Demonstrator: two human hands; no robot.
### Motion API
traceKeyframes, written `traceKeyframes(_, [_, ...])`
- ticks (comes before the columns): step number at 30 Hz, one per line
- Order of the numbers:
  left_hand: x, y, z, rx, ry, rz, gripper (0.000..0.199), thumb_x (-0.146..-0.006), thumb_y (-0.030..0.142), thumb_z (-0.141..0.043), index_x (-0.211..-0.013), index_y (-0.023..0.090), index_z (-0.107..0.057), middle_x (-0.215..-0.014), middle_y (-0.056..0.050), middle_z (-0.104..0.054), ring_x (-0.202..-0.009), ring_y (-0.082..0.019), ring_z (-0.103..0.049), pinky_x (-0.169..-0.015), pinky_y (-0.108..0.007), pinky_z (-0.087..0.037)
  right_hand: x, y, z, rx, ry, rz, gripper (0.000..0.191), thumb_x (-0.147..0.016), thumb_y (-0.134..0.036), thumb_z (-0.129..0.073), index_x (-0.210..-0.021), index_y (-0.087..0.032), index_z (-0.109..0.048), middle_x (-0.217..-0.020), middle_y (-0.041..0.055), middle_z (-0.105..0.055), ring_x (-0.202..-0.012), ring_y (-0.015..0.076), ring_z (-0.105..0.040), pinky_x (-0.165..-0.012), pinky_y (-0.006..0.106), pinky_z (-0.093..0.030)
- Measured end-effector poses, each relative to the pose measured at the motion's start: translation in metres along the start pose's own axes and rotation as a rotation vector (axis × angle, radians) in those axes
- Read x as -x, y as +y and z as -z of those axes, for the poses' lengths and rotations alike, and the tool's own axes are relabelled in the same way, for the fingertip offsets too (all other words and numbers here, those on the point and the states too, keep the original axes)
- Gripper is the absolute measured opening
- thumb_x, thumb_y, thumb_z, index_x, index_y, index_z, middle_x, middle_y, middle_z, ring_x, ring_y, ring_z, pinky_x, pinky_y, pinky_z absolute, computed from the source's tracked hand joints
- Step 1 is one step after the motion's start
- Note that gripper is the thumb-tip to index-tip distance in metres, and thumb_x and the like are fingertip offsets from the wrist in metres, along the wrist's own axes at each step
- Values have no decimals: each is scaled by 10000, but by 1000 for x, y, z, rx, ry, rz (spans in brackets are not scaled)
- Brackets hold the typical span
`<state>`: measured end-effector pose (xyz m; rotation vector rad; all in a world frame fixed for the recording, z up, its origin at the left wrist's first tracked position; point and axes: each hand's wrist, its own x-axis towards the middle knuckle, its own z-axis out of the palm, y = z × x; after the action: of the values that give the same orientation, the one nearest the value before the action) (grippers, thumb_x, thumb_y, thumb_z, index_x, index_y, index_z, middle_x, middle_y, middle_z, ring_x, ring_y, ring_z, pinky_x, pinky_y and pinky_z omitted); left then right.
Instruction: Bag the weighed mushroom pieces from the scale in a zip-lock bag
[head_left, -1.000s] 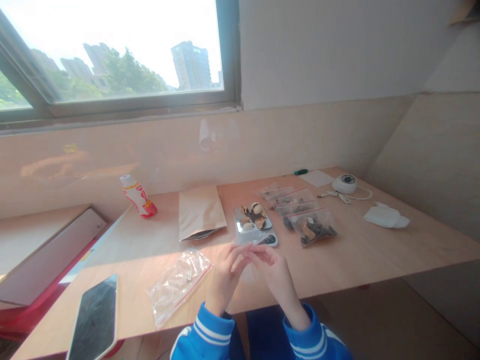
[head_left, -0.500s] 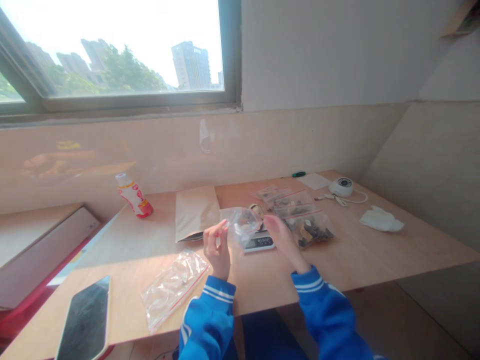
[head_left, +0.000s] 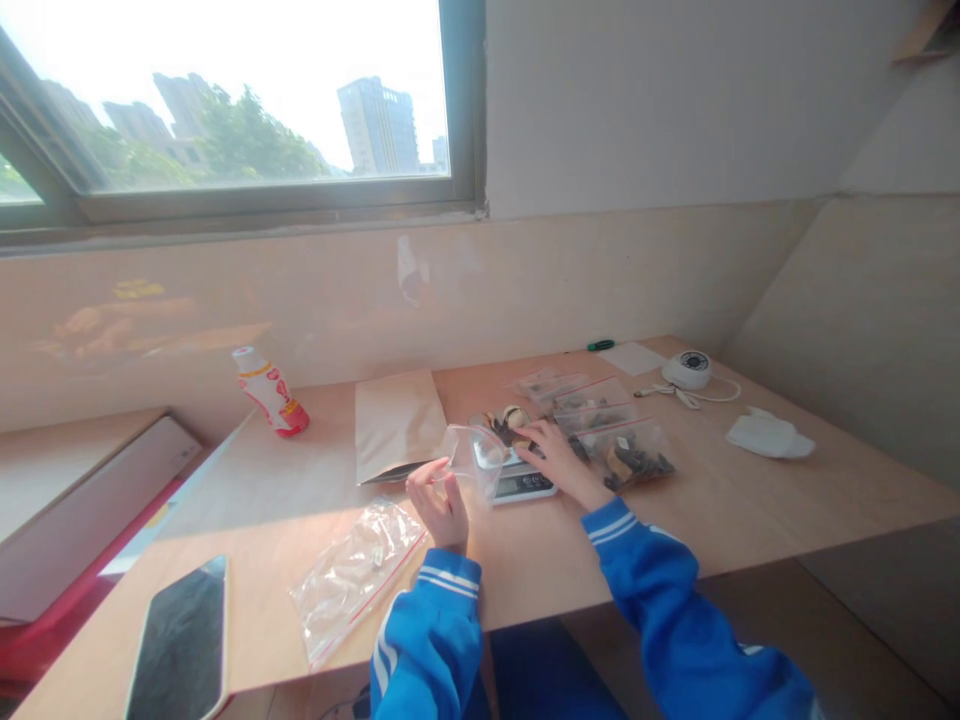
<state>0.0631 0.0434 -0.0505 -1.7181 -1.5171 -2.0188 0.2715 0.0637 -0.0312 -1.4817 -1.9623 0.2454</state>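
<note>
My left hand (head_left: 441,508) is closed, pinching the rim of a clear plastic bag (head_left: 480,462). The bag's mouth gapes toward a white kitchen scale (head_left: 525,488) with a dark display. On the scale's top lie dark and pale irregular pieces (head_left: 498,424), with a round cream-coloured one (head_left: 515,416) among them. My right hand (head_left: 556,458) reaches over the scale from the right, fingers stretched and a little apart at the pieces. Its fingertips partly hide what they touch. Right beside it are zip bags (head_left: 634,455) filled with similar dark pieces.
A brown paper pouch (head_left: 397,420) lies left of the scale, an empty zip bag (head_left: 356,580) nearer me. A phone (head_left: 180,640) and a bottle (head_left: 271,392) are at left. A white dome camera (head_left: 686,370), a crumpled white cloth or tissue (head_left: 770,434) and a green-handled tool (head_left: 601,345) sit at right.
My right hand has left the clear bag's mouth and come down onto the pieces on the scale. My left hand keeps the bag, which has tilted lower, uncovering more of the scale.
</note>
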Motion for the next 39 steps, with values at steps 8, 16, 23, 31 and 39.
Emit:
traceKeyframes(8, [3, -5, 0, 11, -40, 12, 277, -911, 382, -413, -914, 156, -572, -879, -80, -618, -816, -189, -561, -757, -338, -413, -3, 3, -4, -107, 80, -60, 227, -833, -206, -541, -1000, -157, -686, -982, 89, -591, -959, 218, -577, -900, 375, -452])
traceKeyframes(16, [3, -5, -1, 38, -50, 16, 272, -906, 386, -418, -911, 167, -579, -868, -75, -622, -810, -186, -563, -753, -338, -421, 0, 9, -11, -232, 261, -145, 175, -789, -239, -568, -844, -173, -720, -927, 96, -644, -896, 222, -615, -838, 379, -491])
traceKeyframes(23, [3, -5, -2, 43, -45, 21, 265, -907, 387, -421, -916, 176, -582, -867, -65, -624, -797, -185, -569, -746, -347, -428, 0, 0, -4, -331, 392, -157, 224, -807, -260, -513, -829, -168, -717, -934, 120, -657, -871, 241, -627, -805, 411, -520])
traceKeyframes(31, [3, -7, -3, 63, -84, 20, 273, -900, 381, -439, -951, 166, -599, -885, -72, -636, -792, -182, -563, -759, -343, -425, -8, -65, 36, -490, 438, -34, 173, -829, -274, -574, -917, -197, -702, -999, 88, -659, -946, 214, -623, -834, 360, -532])
traceKeyframes(39, [3, -6, -3, 77, -66, 29, 280, -898, 382, -443, -984, 156, -585, -915, -74, -618, -825, -188, -557, -762, -336, -427, -1, -113, 33, -541, 53, 121, 209, -842, -271, -580, -1016, -221, -686, -1052, 54, -689, -938, 183, -643, -806, 300, -537])
